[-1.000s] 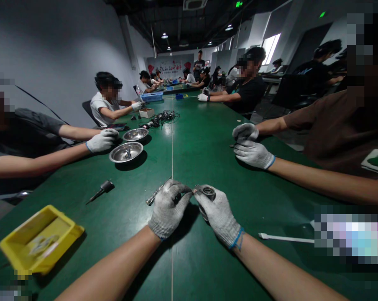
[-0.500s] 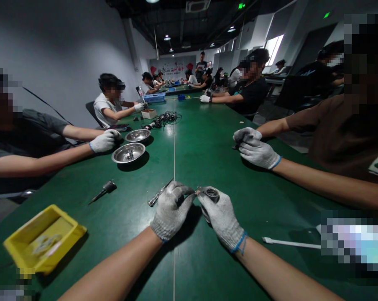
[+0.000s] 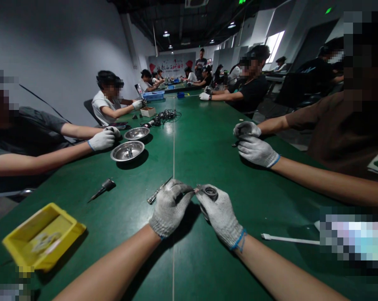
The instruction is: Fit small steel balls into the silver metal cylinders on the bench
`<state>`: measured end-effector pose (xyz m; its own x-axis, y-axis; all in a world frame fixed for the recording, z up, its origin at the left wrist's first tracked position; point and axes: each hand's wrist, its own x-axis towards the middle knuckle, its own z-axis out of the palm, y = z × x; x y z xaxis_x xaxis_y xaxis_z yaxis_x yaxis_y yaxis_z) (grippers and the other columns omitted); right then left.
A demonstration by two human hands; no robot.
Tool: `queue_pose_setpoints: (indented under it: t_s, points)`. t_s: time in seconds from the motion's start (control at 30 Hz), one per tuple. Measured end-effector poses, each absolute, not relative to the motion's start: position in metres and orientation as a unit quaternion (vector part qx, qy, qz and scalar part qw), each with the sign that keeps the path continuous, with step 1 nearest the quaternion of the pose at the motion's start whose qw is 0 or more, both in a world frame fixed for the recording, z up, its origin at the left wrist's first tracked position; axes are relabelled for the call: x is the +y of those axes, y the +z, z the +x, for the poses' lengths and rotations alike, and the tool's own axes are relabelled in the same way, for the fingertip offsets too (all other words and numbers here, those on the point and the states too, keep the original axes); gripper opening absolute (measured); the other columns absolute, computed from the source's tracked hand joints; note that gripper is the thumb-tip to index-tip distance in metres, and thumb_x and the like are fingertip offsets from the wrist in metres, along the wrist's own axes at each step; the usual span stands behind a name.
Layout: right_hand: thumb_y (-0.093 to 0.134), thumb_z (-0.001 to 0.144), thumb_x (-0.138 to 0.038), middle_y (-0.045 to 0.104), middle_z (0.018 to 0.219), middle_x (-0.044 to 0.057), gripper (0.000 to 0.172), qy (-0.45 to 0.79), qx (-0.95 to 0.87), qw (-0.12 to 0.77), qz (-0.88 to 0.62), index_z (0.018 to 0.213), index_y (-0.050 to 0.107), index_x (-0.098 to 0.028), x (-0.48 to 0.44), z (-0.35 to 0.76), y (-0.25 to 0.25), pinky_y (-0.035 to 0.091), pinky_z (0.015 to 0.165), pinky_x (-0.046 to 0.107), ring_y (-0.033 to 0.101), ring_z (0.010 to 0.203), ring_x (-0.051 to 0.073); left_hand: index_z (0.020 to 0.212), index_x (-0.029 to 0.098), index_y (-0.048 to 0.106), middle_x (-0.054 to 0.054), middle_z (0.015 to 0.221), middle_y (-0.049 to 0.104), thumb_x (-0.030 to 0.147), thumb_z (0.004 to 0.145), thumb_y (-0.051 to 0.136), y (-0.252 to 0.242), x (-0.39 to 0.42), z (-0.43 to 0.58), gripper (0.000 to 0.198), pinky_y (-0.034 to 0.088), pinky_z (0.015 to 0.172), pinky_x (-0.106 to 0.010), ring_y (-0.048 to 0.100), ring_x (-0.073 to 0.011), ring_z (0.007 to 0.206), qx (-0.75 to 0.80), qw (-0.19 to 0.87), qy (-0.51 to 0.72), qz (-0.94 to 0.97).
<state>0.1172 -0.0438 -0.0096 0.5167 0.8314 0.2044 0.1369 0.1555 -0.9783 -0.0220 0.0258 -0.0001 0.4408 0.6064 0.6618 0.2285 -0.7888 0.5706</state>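
Observation:
Both my hands wear grey knit gloves and meet over the green table (image 3: 201,142) in front of me. My right hand (image 3: 218,215) is closed round a small round metal part (image 3: 210,191) with a hollow centre. My left hand (image 3: 170,205) is curled in a pinch, its fingertips pressed against the left edge of that part; what the pinch holds is hidden. A slim metal tool (image 3: 157,192) lies on the table just left of my left hand.
A yellow tray (image 3: 40,236) sits at the near left, a dark pointed tool (image 3: 101,189) beyond it. Two steel bowls (image 3: 128,150) stand by a co-worker's gloved hand (image 3: 103,139). Another person's gloved hands (image 3: 254,148) rest at right. A white strip (image 3: 286,239) lies near right.
My hands and the metal part stay together with almost no movement; only the view shifts slightly.

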Motion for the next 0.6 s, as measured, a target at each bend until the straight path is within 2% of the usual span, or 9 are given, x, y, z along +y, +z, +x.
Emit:
queue_pose_setpoints:
  t_s: [0.17, 0.33, 0.6]
  points:
    - [0.068, 0.082, -0.044, 0.068, 0.066, 0.002, 0.027, 0.23, -0.457, 0.635, -0.579, 0.07, 0.063, -0.021, -0.045, 0.116, -0.008, 0.051, 0.059, 0.027, 0.063, 0.063, 0.018, 0.086, 0.02, 0.077, -0.002, 0.083, 0.072, 0.019, 0.092, 0.068, 0.022, 0.031, -0.024, 0.011, 0.056, 0.075, -0.027, 0.069, -0.0159, 0.079, 0.316, 0.254, 0.472, 0.783]
    - [0.065, 0.079, -0.031, 0.068, 0.068, 0.0, 0.011, 0.208, -0.494, 0.619, -0.574, 0.073, 0.062, -0.022, -0.045, 0.114, -0.01, 0.051, 0.06, 0.027, 0.063, 0.064, 0.018, 0.086, 0.019, 0.078, -0.001, 0.083, 0.074, 0.014, 0.09, 0.069, 0.05, 0.025, -0.027, 0.011, 0.055, 0.076, -0.027, 0.069, -0.0151, 0.079, 0.242, 0.297, 0.406, 0.829]
    - [0.066, 0.078, -0.023, 0.073, 0.076, 0.002, 0.004, 0.218, -0.544, 0.593, -0.552, 0.077, 0.063, -0.023, -0.045, 0.115, -0.014, 0.057, 0.069, 0.03, 0.069, 0.07, 0.02, 0.088, 0.019, 0.081, -0.002, 0.082, 0.072, 0.014, 0.091, 0.073, 0.065, 0.022, -0.029, 0.009, 0.051, 0.068, -0.024, 0.066, -0.0135, 0.073, 0.187, 0.256, 0.316, 0.894]
